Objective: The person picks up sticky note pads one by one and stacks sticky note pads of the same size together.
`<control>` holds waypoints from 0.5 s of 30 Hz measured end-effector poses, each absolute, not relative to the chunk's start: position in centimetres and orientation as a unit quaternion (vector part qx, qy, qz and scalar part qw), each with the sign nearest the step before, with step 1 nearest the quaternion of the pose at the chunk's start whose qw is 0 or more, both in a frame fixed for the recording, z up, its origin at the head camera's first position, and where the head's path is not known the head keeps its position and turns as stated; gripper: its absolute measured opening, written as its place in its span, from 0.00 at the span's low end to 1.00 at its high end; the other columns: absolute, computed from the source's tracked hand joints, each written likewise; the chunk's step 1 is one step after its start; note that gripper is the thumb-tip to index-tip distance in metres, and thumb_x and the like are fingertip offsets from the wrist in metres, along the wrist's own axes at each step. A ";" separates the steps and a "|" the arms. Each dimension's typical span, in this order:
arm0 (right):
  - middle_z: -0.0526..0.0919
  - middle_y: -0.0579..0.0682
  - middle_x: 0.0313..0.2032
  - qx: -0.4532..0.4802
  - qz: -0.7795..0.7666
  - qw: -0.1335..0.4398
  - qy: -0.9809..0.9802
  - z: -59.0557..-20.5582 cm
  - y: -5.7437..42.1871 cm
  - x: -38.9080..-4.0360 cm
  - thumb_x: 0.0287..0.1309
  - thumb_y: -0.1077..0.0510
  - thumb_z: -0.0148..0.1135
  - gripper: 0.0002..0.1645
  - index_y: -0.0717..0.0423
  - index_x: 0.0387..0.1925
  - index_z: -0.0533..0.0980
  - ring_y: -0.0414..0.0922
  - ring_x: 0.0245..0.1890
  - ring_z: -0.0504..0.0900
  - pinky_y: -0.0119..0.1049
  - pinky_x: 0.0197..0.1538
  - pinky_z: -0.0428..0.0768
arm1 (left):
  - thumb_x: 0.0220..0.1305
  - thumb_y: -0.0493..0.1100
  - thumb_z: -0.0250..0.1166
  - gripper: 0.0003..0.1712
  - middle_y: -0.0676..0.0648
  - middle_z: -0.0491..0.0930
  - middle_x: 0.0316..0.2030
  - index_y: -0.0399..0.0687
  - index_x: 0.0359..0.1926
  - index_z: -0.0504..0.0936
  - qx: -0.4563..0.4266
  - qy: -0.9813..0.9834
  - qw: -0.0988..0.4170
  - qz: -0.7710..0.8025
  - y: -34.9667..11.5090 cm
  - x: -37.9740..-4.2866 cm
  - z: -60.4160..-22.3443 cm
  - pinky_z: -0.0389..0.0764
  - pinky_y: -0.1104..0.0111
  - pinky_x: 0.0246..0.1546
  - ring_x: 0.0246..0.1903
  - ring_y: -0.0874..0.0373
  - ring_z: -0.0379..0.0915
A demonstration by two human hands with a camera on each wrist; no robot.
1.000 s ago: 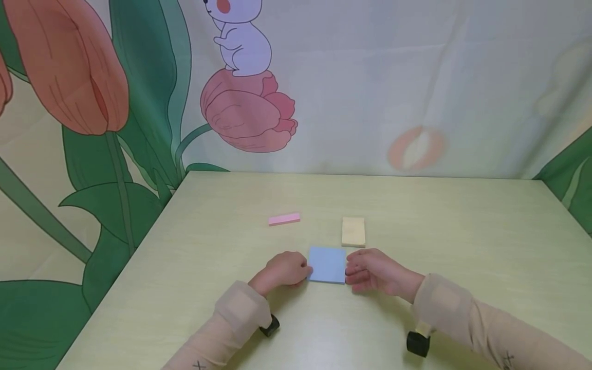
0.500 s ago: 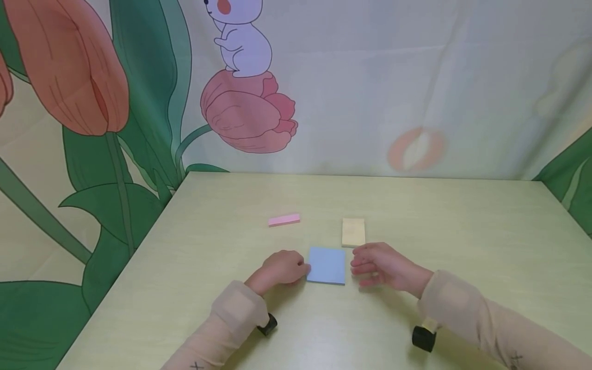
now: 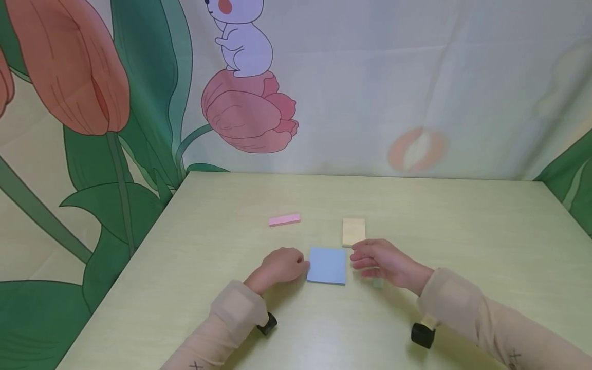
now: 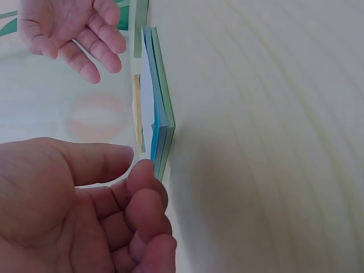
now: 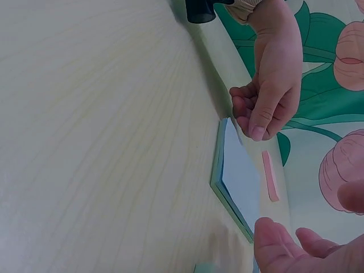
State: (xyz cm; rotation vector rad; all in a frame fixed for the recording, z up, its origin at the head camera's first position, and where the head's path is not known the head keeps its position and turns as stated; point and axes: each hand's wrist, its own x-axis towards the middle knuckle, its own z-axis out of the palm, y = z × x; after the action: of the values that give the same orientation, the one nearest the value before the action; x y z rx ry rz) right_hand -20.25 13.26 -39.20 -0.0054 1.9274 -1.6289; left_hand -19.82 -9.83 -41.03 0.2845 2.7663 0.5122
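Note:
A stack of square sticky note pads (image 3: 326,265), light blue on top with green below, lies flat between the hands. My left hand (image 3: 282,265) is by its left edge, fingers loosely curled and thumb near the fingertips, with nothing held; in the left wrist view, the left hand (image 4: 85,205) overlaps the near corner of the stack. To the right, my right hand (image 3: 386,262) hovers with relaxed, slightly bent fingers, apart from the stack. Below it shows a small pale green piece (image 3: 378,282), mostly hidden by the hand in the head view.
A cream sticky note pad (image 3: 353,232) lies behind the stack, close to the right fingertips. Farther left is a narrow pink sticky note pad (image 3: 284,220). The pale wooden table (image 3: 439,205) ends at a printed curtain (image 3: 342,103).
My right hand has drawn away from the stack, rightward and slightly farther back. My left thumb has slid off the stack's edge. The pale green piece has come into view under the right hand.

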 end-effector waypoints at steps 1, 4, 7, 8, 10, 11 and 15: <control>0.71 0.62 0.49 -0.004 -0.617 0.303 0.727 -39.2 13.2 -20.3 0.61 0.57 0.44 0.26 0.69 0.57 0.58 0.49 0.43 0.76 0.40 0.48 0.74 | 0.61 0.49 0.52 0.22 0.53 0.59 0.12 0.49 0.12 0.62 0.101 0.967 0.151 0.180 -9.8 -19.8 -41.1 0.56 0.71 0.18 0.15 0.60 0.55; 0.73 0.61 0.47 -0.008 -0.624 0.300 0.722 -39.4 13.0 -20.4 0.60 0.58 0.45 0.26 0.69 0.57 0.59 0.48 0.41 0.76 0.37 0.46 0.75 | 0.61 0.49 0.52 0.21 0.53 0.58 0.12 0.49 0.12 0.62 0.100 0.966 0.143 0.190 -9.8 -19.9 -41.1 0.55 0.71 0.18 0.15 0.60 0.54; 0.75 0.58 0.43 -0.011 -0.632 0.298 0.715 -39.5 12.8 -20.5 0.60 0.58 0.46 0.26 0.70 0.56 0.60 0.45 0.37 0.77 0.35 0.43 0.75 | 0.60 0.47 0.51 0.20 0.53 0.59 0.12 0.49 0.13 0.63 0.096 0.965 0.131 0.206 -9.8 -20.1 -41.2 0.55 0.71 0.18 0.15 0.60 0.54; 0.76 0.57 0.42 -0.015 -0.634 0.298 0.714 -39.5 12.8 -20.5 0.60 0.58 0.46 0.26 0.71 0.56 0.60 0.45 0.36 0.77 0.34 0.43 0.75 | 0.60 0.47 0.51 0.19 0.53 0.59 0.12 0.49 0.14 0.64 0.092 0.965 0.126 0.212 -9.8 -20.1 -41.2 0.55 0.71 0.18 0.15 0.61 0.55; 0.76 0.56 0.40 -0.022 -0.639 0.297 0.710 -39.6 12.6 -20.6 0.60 0.58 0.46 0.26 0.72 0.55 0.60 0.44 0.35 0.77 0.34 0.42 0.75 | 0.60 0.47 0.52 0.17 0.53 0.60 0.13 0.49 0.15 0.66 0.084 0.964 0.112 0.225 -9.8 -20.2 -41.3 0.56 0.72 0.18 0.16 0.61 0.56; 0.76 0.55 0.39 -0.026 -0.641 0.296 0.708 -39.6 12.5 -20.7 0.60 0.58 0.46 0.26 0.72 0.55 0.59 0.43 0.35 0.77 0.34 0.42 0.75 | 0.60 0.47 0.52 0.16 0.53 0.61 0.14 0.49 0.16 0.67 0.079 0.964 0.105 0.233 -9.8 -20.3 -41.3 0.56 0.72 0.18 0.16 0.61 0.56; 0.76 0.54 0.38 -0.037 -0.647 0.292 0.703 -39.7 12.1 -21.0 0.60 0.57 0.47 0.27 0.73 0.54 0.60 0.43 0.34 0.77 0.33 0.43 0.75 | 0.59 0.47 0.54 0.12 0.53 0.66 0.17 0.48 0.21 0.72 0.061 0.961 0.081 0.257 -9.7 -20.6 -41.1 0.59 0.72 0.19 0.17 0.61 0.60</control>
State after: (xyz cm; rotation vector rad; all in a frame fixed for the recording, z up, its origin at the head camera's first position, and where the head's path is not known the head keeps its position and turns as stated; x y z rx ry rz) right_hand -21.04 12.14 -39.67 -0.0976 1.8744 -1.7252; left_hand -20.63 -9.75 -41.09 0.1818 2.8737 0.7682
